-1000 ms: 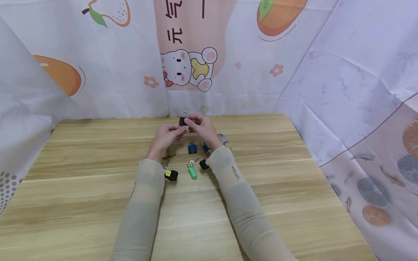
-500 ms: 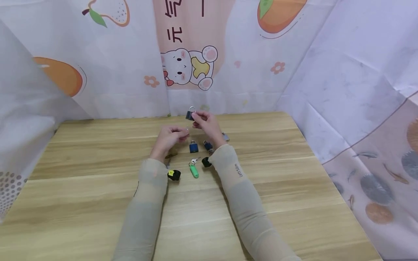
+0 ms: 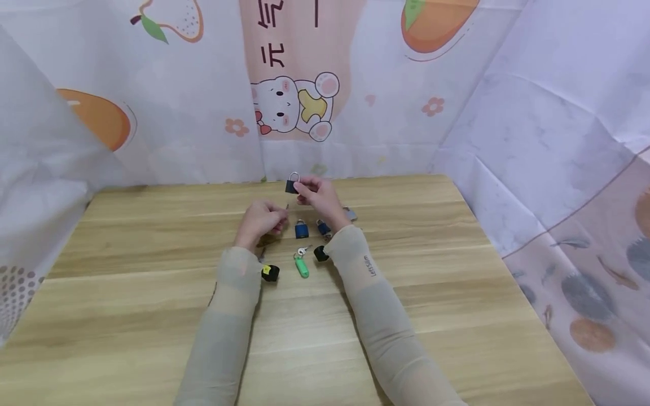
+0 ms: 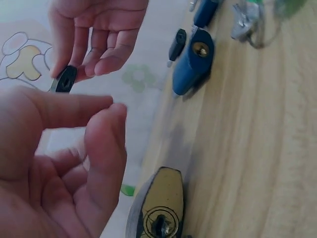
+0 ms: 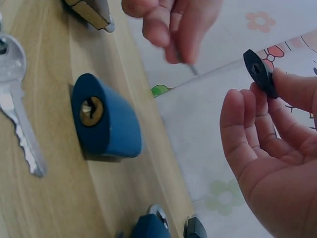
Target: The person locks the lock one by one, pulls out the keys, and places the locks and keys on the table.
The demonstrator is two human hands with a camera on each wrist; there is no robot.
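My right hand (image 3: 321, 197) pinches a small black padlock (image 3: 291, 186) by its side, shackle up, above the far part of the table. In the right wrist view the keyhole face of this padlock (image 5: 256, 69) is visible. My left hand (image 3: 261, 223), lower and to the left, pinches a thin metal key (image 5: 190, 67) between thumb and forefinger. The key is blurred and mostly covered by the fingers. It is apart from the padlock. A blue padlock (image 3: 302, 229) stands on the table below the hands, its brass keyhole facing me.
Another blue padlock (image 3: 323, 226) and a grey padlock (image 3: 350, 213) are by my right wrist. A brass-bottomed padlock (image 4: 161, 203) is under my left hand. Nearer lies a silver key (image 3: 302, 251) on a green tag (image 3: 302, 267). A printed curtain (image 3: 178, 113) hangs behind the table (image 3: 152, 316).
Both hands were together at the black padlock; they have since come apart, the key now away from it. The padlock rose to the right, then came slightly down and left.
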